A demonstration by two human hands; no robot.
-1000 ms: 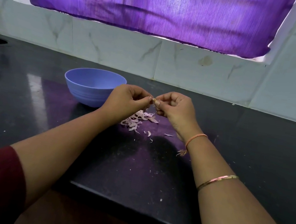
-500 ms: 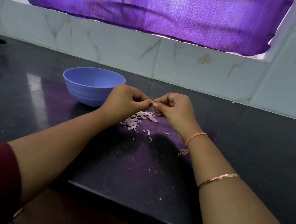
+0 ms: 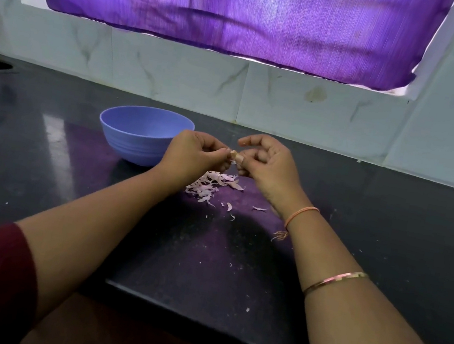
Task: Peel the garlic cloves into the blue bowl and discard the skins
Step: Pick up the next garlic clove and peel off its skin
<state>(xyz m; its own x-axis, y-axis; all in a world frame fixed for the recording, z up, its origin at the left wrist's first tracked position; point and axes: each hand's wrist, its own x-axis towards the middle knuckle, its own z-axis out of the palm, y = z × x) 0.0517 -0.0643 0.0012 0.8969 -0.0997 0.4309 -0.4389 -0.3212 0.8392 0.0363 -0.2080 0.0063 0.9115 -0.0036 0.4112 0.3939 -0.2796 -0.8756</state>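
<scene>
Both bare forearms reach from the near edge of the counter (image 3: 41, 172) toward its middle, and they come together there. The left hand (image 3: 193, 153) and the right hand (image 3: 271, 165) are raised a little above the surface, knuckles upward, with their fingertips meeting. The left hand has curled fingers and pinches one end of a garlic clove (image 3: 237, 157) with the thumb. The right hand holds the other end between thumb and curled fingers, and its index finger is lifted and bent above.
</scene>
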